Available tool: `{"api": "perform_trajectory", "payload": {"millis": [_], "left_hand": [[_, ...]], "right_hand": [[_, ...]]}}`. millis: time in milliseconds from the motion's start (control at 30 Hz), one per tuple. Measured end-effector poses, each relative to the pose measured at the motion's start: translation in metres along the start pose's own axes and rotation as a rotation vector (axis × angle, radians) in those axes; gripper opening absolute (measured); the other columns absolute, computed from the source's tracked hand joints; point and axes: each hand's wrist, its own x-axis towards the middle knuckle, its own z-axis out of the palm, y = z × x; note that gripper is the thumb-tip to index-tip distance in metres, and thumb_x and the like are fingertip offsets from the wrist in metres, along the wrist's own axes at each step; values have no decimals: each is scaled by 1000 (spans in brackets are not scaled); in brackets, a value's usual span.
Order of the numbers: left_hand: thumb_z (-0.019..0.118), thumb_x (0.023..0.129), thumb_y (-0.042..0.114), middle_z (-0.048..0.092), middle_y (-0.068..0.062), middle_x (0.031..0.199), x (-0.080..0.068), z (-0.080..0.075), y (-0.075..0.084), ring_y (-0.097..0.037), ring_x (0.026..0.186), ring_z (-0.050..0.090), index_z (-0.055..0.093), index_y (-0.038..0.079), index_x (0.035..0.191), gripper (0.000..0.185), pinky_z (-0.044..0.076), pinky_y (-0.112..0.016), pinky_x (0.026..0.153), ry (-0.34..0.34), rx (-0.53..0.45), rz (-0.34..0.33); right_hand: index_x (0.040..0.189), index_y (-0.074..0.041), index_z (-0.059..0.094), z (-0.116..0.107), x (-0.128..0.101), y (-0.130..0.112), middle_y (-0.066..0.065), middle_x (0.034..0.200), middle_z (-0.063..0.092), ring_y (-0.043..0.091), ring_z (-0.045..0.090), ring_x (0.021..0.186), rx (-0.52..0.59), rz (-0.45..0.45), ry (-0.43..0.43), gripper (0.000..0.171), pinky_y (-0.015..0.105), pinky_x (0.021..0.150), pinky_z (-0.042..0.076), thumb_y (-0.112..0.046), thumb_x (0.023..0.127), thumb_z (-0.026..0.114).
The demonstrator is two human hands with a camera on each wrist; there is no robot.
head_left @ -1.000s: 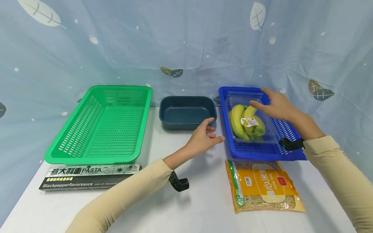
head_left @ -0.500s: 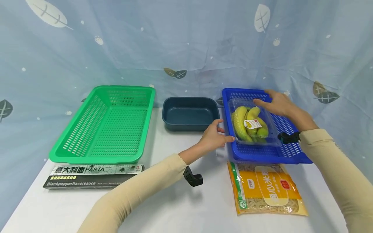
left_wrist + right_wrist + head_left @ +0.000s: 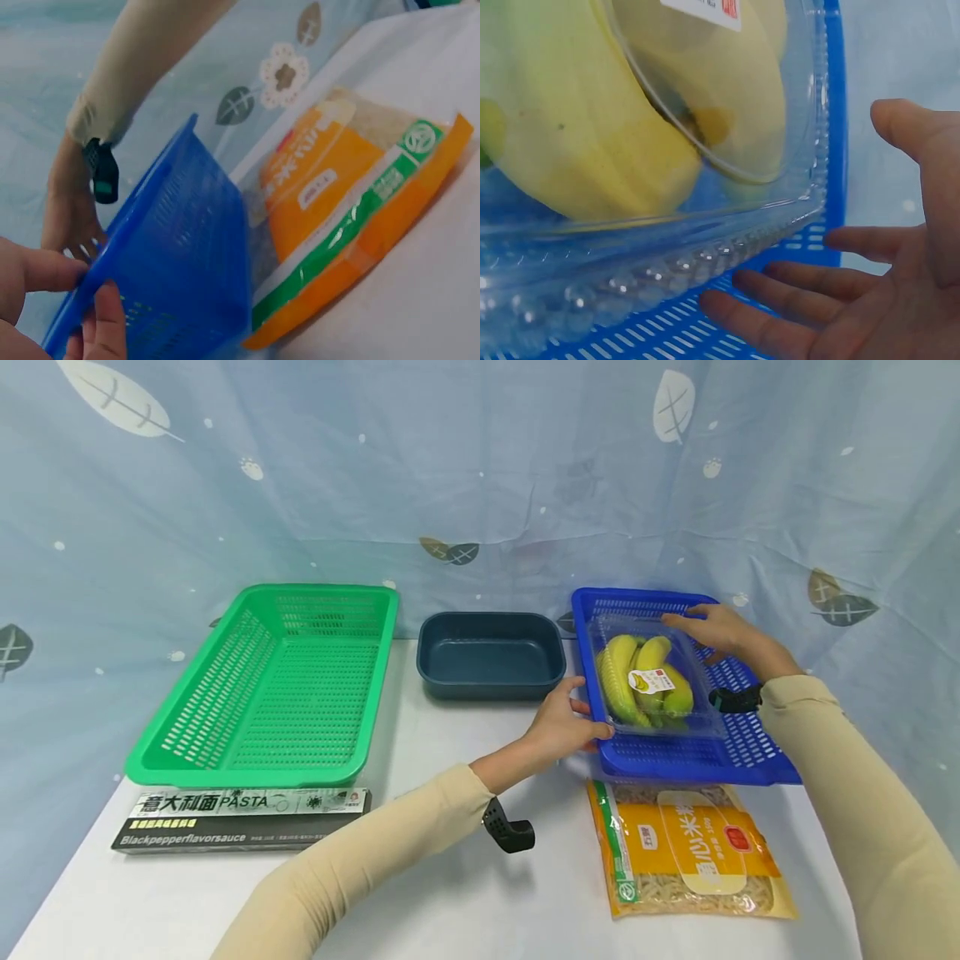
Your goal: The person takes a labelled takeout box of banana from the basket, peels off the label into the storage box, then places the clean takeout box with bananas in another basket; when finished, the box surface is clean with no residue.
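Note:
A clear plastic box of bananas (image 3: 648,681) sits inside the blue basket (image 3: 660,768). My left hand (image 3: 558,727) grips the basket's left rim; the left wrist view shows the thumb on one side of the rim and fingers (image 3: 109,322) on the outer wall. On the other side, my right hand (image 3: 720,631) reaches over the basket beside the box's far right corner. Its fingers (image 3: 780,289) are spread and extend down past the box's edge in the right wrist view, holding nothing.
An orange bag of pasta (image 3: 693,852) lies in front of the blue basket. A dark blue bin (image 3: 491,689) stands mid-table at the back. Left of it is a green basket (image 3: 300,693), with a pasta box (image 3: 240,820) before it. A patterned curtain (image 3: 480,485) hangs behind.
My left hand has moved right from beside the basket onto its left rim. My right hand has shifted slightly right and lower over the basket. The banana box stays inside the basket.

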Motion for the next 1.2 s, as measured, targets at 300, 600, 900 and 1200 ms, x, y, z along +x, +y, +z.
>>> {"api": "perform_trajectory", "payload": {"millis": [300,600,900,1200], "left_hand": [[77,73,-3,52,-9,97,2,3,-4,-20,71,62,34,14,143,84,56,-38,62,-3,-70,-6],[75,76,-1,52,-10,97,0,2,-6,-19,73,62,32,14,145,83,56,-33,60,-27,-84,15],[74,75,-5,53,-12,98,-1,2,-9,-19,71,61,35,14,144,82,56,-37,62,-11,-148,1],[74,77,-2,52,-12,99,0,3,-13,-19,71,62,35,18,144,81,56,-35,61,-32,-176,6]], "right_hand": [[146,6,2,4,8,6,36,145,8,55,32,119,50,56,-65,102,54,75,51,-65,87,46],[149,-1,7,9,9,14,34,139,29,48,47,113,132,25,-104,86,52,77,50,-47,93,52],[148,-3,21,13,7,18,30,127,46,38,57,100,229,28,-58,67,46,69,53,-34,97,50],[144,-2,31,8,-8,22,28,128,45,34,55,89,225,15,41,60,46,67,54,-34,97,49]]}}
